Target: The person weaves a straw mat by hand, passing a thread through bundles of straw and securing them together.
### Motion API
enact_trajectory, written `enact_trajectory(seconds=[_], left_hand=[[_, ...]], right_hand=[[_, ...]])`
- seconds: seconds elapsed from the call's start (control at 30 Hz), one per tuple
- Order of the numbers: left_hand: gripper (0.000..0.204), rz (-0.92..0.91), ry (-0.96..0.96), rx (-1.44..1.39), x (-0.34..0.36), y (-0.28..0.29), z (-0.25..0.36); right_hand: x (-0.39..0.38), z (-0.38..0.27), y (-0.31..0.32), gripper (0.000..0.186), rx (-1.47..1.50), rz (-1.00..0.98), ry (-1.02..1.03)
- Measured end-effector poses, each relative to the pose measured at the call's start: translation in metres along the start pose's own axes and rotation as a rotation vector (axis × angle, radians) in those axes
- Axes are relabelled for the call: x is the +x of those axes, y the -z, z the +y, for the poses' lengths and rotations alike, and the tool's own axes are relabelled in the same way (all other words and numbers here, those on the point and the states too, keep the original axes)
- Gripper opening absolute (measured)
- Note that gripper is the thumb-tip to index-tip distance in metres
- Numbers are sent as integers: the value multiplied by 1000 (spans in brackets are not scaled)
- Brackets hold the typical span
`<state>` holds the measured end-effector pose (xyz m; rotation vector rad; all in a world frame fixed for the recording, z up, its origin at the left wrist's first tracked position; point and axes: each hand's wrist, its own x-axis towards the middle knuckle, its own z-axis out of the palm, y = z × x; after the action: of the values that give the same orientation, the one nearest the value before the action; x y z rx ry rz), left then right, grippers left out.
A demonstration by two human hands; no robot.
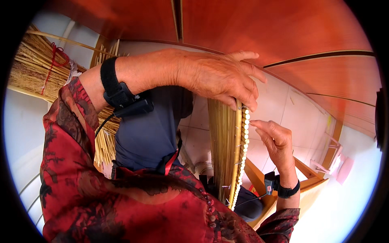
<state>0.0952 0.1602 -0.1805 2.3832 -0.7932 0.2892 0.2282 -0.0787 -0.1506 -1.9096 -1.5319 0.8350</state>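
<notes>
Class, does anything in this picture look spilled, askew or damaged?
Nothing clearly stands out. The stalk panel under the left hand looks intact, its pale round ends lined up in a fairly even row.

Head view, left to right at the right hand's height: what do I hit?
Red patterned left sleeve → pale loose stalks → dark trouser leg → upright panel of side-by-side stalks → right hand.

Inscriptions: none legible. Labels, brands, numbers and signs: none that can be read on any item in view.
</notes>
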Motion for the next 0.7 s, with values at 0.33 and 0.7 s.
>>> enact_trajectory(seconds=[0.33, 0.7], left_hand=[[34, 58, -24, -45, -6, -4, -6], [36, 91, -29, -16, -13, -5, -8]], right_hand=[[0, 4, -9, 24, 157, 18, -68], [10, 5, -12, 25, 65, 36, 85]])
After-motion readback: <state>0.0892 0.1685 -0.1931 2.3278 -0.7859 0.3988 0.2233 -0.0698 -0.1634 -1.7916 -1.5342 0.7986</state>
